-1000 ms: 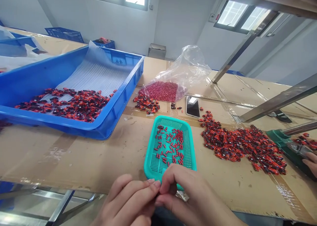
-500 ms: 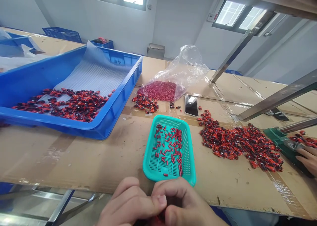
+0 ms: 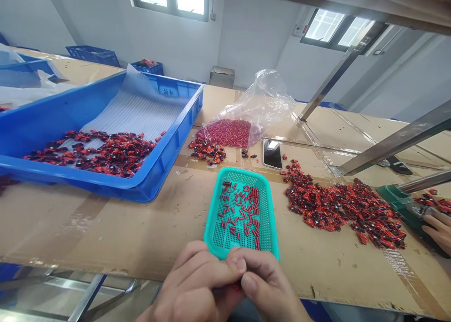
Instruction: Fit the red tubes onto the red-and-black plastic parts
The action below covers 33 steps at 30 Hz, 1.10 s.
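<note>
My left hand (image 3: 200, 284) and my right hand (image 3: 266, 282) meet at the table's front edge, thumbs and fingertips pressed together. Between them a bit of a small red part (image 3: 237, 286) shows; the fingers cover most of it, so I cannot tell its kind. Just beyond my fingers lies a green perforated plastic basket (image 3: 210, 218) with many small dark-red cylindrical pieces (image 3: 243, 209) scattered inside. To its right spreads a large heap of red-and-black small parts (image 3: 317, 202). A smaller pile of the same parts (image 3: 207, 151) lies behind the basket.
A large blue crate (image 3: 148, 190) at the left holds more red-and-black parts on a white foam sheet. Behind the basket are a clear plastic bag (image 3: 268, 101) of red pieces and a phone (image 3: 272, 153). Metal posts (image 3: 398, 143) and another person's hand (image 3: 439, 230) are at the right.
Both hands are slightly higher in view and nearer the basket, still pressed together. The scene has shifted slightly downward. A red piece at the basket's near end is no longer visible.
</note>
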Tool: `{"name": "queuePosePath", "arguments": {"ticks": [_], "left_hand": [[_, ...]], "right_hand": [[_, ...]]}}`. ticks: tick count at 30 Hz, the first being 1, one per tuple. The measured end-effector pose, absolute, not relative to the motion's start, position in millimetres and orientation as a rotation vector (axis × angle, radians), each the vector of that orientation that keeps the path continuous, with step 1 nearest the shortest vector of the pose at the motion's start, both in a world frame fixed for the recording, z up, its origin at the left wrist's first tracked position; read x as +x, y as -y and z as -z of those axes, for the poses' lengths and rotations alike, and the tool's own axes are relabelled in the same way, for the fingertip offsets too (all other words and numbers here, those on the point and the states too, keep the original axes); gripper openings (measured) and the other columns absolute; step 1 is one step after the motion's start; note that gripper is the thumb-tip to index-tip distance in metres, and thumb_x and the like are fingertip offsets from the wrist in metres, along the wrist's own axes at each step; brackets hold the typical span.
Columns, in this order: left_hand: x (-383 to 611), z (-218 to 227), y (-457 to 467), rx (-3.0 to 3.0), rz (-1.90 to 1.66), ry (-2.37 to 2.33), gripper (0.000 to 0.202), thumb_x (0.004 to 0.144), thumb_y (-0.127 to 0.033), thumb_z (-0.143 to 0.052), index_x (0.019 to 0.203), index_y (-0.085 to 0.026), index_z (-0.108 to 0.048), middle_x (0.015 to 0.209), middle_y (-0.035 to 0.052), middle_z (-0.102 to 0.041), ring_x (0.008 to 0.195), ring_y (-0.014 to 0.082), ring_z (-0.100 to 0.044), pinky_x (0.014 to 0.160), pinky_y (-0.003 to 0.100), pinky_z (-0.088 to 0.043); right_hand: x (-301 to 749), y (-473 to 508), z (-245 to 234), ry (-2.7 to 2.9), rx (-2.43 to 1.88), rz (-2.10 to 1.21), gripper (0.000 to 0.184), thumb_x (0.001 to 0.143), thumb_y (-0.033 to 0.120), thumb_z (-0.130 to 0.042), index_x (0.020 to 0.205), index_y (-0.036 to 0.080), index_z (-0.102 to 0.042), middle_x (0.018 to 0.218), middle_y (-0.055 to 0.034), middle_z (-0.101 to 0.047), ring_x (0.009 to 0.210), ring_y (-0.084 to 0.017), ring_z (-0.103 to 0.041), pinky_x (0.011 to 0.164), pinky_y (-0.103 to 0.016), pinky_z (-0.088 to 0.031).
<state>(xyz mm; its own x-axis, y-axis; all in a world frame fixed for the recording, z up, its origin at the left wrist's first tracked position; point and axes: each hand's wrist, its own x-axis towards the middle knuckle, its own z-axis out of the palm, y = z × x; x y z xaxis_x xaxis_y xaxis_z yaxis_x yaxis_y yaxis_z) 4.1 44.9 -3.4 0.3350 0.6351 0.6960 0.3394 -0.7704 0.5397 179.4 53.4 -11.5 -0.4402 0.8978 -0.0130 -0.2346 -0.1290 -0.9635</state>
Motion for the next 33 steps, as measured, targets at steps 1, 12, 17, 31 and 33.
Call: {"name": "queuePosePath", "arguments": {"ticks": [1, 12, 17, 31, 33], "left_hand": [[6, 1, -52, 2.314, -1.381, -0.853, 0.017, 0.104, -0.004, -0.059, 0.101, -0.022, -0.058, 0.102, 0.0029, -0.085, 0.083, 0.0127, -0.079, 0.082, 0.029, -0.058], [36, 19, -200, 2.886, -0.473, -1.225, 0.009, 0.101, -0.017, -0.066, 0.093, -0.014, -0.069, 0.090, 0.0033, -0.074, 0.087, 0.0213, -0.073, 0.086, 0.042, -0.060], [66, 23, -218, 2.925, -0.209, -1.237, 0.021, 0.101, -0.032, -0.071, 0.113, -0.014, -0.070, 0.111, 0.0068, -0.074, 0.098, 0.0222, -0.073, 0.089, 0.044, -0.063], [44, 29, -199, 2.747, -0.530, -1.087, 0.008, 0.100, -0.021, -0.069, 0.095, -0.015, -0.067, 0.094, 0.0030, -0.073, 0.090, 0.0210, -0.072, 0.088, 0.043, -0.059], [32, 23, -183, 2.643, -0.751, -1.061, 0.006, 0.098, -0.012, -0.064, 0.095, -0.018, -0.063, 0.093, 0.0025, -0.074, 0.089, 0.0208, -0.072, 0.088, 0.041, -0.058]], "right_hand": [[185, -55, 12, 1.313, -0.881, -1.632, 0.057, 0.085, 0.076, -0.069, 0.078, 0.019, -0.065, 0.069, 0.0002, -0.055, 0.064, -0.014, -0.050, 0.060, -0.025, -0.046], [358, -133, 46, 1.592, -1.912, 0.009, 0.075, 0.082, 0.087, -0.050, 0.084, 0.016, -0.073, 0.078, -0.0202, -0.068, 0.083, -0.040, -0.064, 0.085, -0.062, -0.050], [347, -124, 42, 1.801, -1.800, 0.144, 0.063, 0.102, 0.068, -0.041, 0.107, 0.013, -0.071, 0.099, -0.0223, -0.073, 0.099, -0.037, -0.066, 0.090, -0.055, -0.051], [232, -119, 46, 2.707, -1.440, 0.220, 0.015, 0.091, 0.005, -0.070, 0.085, 0.018, -0.068, 0.080, -0.0066, -0.073, 0.080, -0.025, -0.067, 0.071, -0.036, -0.040], [231, -121, 51, 2.720, -1.455, 0.265, 0.014, 0.090, 0.005, -0.069, 0.084, 0.018, -0.067, 0.078, -0.0063, -0.073, 0.078, -0.025, -0.066, 0.072, -0.037, -0.038]]}}
